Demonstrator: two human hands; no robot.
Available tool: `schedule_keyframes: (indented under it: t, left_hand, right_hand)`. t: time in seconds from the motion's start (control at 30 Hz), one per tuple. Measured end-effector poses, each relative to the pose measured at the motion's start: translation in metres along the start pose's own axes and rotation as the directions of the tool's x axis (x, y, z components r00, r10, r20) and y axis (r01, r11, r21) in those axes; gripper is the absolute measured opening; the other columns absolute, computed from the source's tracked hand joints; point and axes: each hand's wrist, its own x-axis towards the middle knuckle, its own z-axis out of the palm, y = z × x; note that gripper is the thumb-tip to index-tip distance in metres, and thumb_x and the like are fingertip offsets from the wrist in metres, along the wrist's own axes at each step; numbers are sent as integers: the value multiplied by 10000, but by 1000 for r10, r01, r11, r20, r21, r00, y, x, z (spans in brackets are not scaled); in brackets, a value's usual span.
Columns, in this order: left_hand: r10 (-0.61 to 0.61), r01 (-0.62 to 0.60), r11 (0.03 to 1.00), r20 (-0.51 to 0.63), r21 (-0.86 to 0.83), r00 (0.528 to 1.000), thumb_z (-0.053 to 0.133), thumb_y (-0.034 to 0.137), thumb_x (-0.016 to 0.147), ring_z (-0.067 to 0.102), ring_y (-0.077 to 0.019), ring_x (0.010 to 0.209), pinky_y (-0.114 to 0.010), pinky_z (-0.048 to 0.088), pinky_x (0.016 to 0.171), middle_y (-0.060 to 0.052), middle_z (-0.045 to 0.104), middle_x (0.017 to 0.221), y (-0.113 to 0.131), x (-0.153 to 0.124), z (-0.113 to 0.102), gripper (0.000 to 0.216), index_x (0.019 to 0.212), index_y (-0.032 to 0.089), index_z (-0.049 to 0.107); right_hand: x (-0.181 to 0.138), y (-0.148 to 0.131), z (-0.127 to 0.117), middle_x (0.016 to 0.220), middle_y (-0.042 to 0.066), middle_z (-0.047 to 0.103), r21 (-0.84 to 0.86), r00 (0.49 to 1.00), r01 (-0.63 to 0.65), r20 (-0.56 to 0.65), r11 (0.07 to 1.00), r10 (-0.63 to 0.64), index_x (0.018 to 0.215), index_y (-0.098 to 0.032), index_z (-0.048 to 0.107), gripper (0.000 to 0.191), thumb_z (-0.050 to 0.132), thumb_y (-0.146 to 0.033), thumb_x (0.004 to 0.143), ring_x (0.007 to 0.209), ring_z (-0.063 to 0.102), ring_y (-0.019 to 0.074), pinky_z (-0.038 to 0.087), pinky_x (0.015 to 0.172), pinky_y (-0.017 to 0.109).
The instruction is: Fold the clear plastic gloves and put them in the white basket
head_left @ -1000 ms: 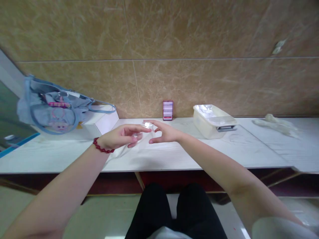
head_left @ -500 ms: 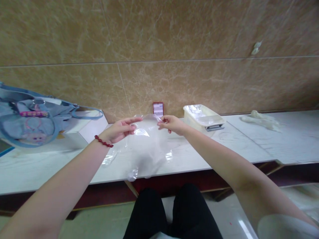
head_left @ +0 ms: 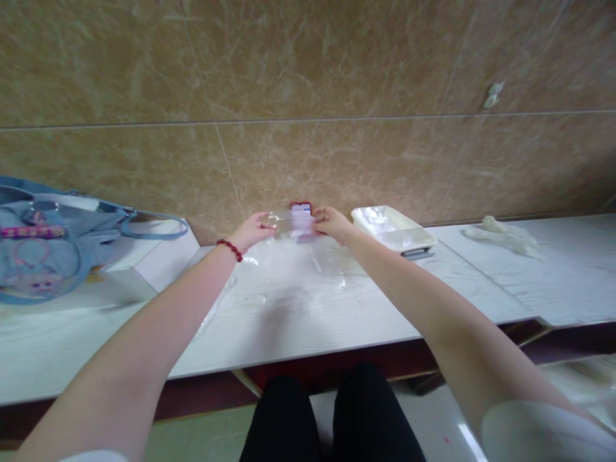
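Note:
A clear plastic bag (head_left: 301, 256) is stretched between my two hands above the white tabletop, its lower part blurred and see-through. My left hand (head_left: 253, 232), with a red bead bracelet at the wrist, pinches its upper left edge. On the other side my right hand (head_left: 333, 223) grips the upper right edge between thumb and fingers. Behind the bag a phone (head_left: 301, 207) in a red case leans on the wall, partly covered by the film. More clear plastic (head_left: 212, 311) lies under my left forearm.
To the right stands a cream plastic bin (head_left: 392, 230) with clear film inside. Further right lies a crumpled translucent bag (head_left: 505, 236). On the left, a blue backpack (head_left: 38, 250) and a white box (head_left: 158, 256) occupy the white tabletop (head_left: 317, 327).
Both hands, still holding the bag, have moved slightly further from me toward the phone. The bag's lower end has swung from the table's front edge toward the wall.

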Motion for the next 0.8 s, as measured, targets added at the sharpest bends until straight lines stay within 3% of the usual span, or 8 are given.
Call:
schedule_keyframes:
  t: [0.2,0.3,0.43,0.53,0.6,0.7,0.8]
  left_hand:
    - [234,-186,934,-128,306,964,611,179,606,582,-154,746,-277,439,688,-55,625,820,11,31,3,512,1095,118,475]
    - [361,-300,911,-194,283,912,573,205,649,582,-147,710,-288,457,664,-48,619,833,20,33,4,400,1037,134,507]
    - [477,-446,877,-215,177,852,528,222,688,571,-135,770,-278,460,711,-50,608,844,18,10,13,197,859,127,548]
    - [478,-448,875,-178,183,860,530,252,686,566,-141,766,-293,452,746,-52,605,810,-3,-19,25,153,776,130,543]
    - [534,-505,837,-110,211,839,525,253,686,562,-145,783,-292,444,769,-50,597,811,-23,-39,35,131,751,141,542]
    - [564,-533,796,-31,286,825,498,242,705,551,-147,796,-294,430,782,-44,587,816,-53,-61,49,105,754,159,537]
    - [548,-555,746,135,369,826,479,223,706,535,-156,791,-315,418,777,-36,581,802,-78,-72,59,83,734,173,538]
  right_hand:
    - [22,1,-5,1046,63,504,-152,965,203,-135,967,-224,1076,-181,384,491,544,-70,626,796,544,82,469,714,249]
    - [21,-4,-7,1165,85,418,-278,901,353,-157,893,-405,1133,-198,357,508,524,-124,659,800,534,74,448,752,239]
    - [-6,0,-8,1222,87,348,-445,850,407,-136,798,-509,1163,-223,356,524,514,-160,668,794,518,90,456,728,241]
    - [-32,18,-7,1201,99,367,-529,849,416,-66,740,-525,1148,-199,389,510,504,-136,656,783,511,110,453,727,259]
    - [-48,35,-4,1157,99,413,-578,867,393,-25,715,-497,1132,-182,409,479,482,-121,663,776,508,120,443,739,274]
    - [-69,61,1,1008,68,525,-669,913,336,57,663,-405,1123,-170,423,441,465,-114,688,848,495,150,410,788,292]
    - [-86,81,4,896,39,574,-770,947,288,142,569,-287,1137,-190,428,444,457,-98,703,905,470,172,387,794,294]
